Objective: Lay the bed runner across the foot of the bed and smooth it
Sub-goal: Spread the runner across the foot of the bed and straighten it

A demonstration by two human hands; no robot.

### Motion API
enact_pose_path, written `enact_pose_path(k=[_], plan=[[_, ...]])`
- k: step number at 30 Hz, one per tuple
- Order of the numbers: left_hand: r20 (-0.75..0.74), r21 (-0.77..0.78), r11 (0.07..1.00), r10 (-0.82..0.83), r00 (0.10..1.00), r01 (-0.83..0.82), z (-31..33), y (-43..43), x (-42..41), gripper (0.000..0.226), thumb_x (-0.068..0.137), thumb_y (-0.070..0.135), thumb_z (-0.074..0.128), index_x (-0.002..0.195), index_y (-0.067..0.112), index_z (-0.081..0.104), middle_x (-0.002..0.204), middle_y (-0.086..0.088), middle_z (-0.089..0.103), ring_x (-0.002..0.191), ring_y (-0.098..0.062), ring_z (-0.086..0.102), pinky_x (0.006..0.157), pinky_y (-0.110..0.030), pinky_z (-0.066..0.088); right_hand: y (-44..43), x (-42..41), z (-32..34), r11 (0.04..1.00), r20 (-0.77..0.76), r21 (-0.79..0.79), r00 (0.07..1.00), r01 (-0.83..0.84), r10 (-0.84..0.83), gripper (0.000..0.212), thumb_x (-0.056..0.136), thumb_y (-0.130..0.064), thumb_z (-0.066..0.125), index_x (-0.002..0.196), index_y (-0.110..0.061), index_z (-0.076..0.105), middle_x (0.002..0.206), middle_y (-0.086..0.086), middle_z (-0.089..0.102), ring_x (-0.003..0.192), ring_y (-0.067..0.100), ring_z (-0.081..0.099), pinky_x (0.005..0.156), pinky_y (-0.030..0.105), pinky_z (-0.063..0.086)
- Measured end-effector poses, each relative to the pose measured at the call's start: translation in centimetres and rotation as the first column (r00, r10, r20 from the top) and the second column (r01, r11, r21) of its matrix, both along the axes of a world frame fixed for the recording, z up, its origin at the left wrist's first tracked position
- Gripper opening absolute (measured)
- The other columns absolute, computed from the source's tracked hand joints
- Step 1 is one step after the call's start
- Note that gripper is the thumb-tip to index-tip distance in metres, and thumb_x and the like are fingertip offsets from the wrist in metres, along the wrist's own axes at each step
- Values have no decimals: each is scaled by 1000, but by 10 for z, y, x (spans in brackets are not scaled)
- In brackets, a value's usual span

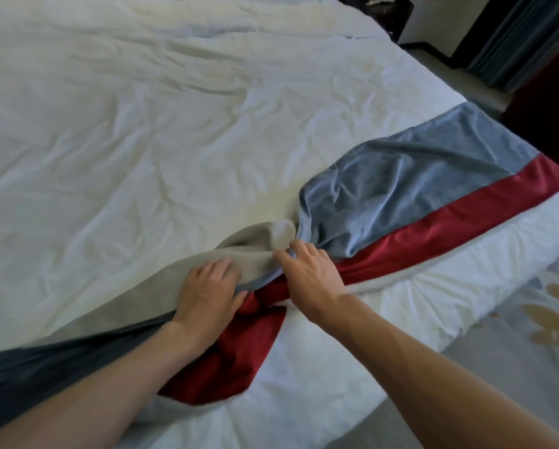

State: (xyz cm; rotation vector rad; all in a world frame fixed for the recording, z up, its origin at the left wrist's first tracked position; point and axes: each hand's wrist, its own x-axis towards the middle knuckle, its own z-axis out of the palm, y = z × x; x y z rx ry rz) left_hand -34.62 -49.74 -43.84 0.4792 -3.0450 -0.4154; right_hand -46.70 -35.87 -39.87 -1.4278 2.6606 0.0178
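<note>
The bed runner [417, 176] lay across the foot of the bed [385, 322], from lower left to the right edge of the frame. It was flat at the right but twisted at centre, with its beige backing turned up. Our left hand [207, 290] gripped the beige fold with curled fingers, and our right hand [313, 273] pinched the blue edge beside it. We judged that uneven pulling could tighten the twist or crease the white duvet [142, 140]. We could read no writing.

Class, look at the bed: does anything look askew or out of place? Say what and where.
Yes. The bed runner is twisted near its middle, where the left hand and right hand grip it. Right of the twist its blue and red face lies up; left of it the beige underside shows.
</note>
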Motion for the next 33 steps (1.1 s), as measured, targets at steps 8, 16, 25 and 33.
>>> enact_pose_path(k=[8, 16, 25, 33], plan=[[-99, -8, 990, 141, 985, -143, -5, -6, -21, 33, 87, 28, 40, 71, 10, 63, 71, -7, 62, 66, -30, 60, 58, -37, 48, -25, -64, -21, 982, -52, 69, 983, -175, 179, 28, 78, -9, 62, 105, -13, 54, 118, 11, 47, 112, 32, 43, 96, 38, 32], [-73, 75, 868, 495, 866, -491, 18, -66, -59, 29, 97, 35, 44, 94, 12, 62, 85, -2, 65, 76, -25, 62, 67, -41, 48, -92, -126, -14, 956, 41, -66, 957, -286, 289, 14, 96, -27, 44, 92, -17, 53, 88, 2, 58, 85, 26, 53, 80, 35, 31], [-33, -61, 748, 660, 751, -661, 11, -140, -91, 18, 97, 21, 46, 100, 17, 64, 92, 0, 62, 81, -23, 57, 71, -32, 38, -189, -169, -15, 926, 101, -182, 930, -332, 353, 19, 99, -27, 39, 85, -19, 51, 82, 0, 57, 77, 25, 51, 76, 34, 31], [67, -210, 699, 708, 703, -684, -23, -164, -93, 19, 94, 15, 50, 111, 19, 58, 105, 1, 56, 90, -18, 52, 78, -30, 36, -242, -172, -51, 945, 106, -95, 940, -314, 323, 20, 99, -28, 38, 98, -18, 54, 96, 4, 56, 88, 25, 48, 84, 35, 35]])
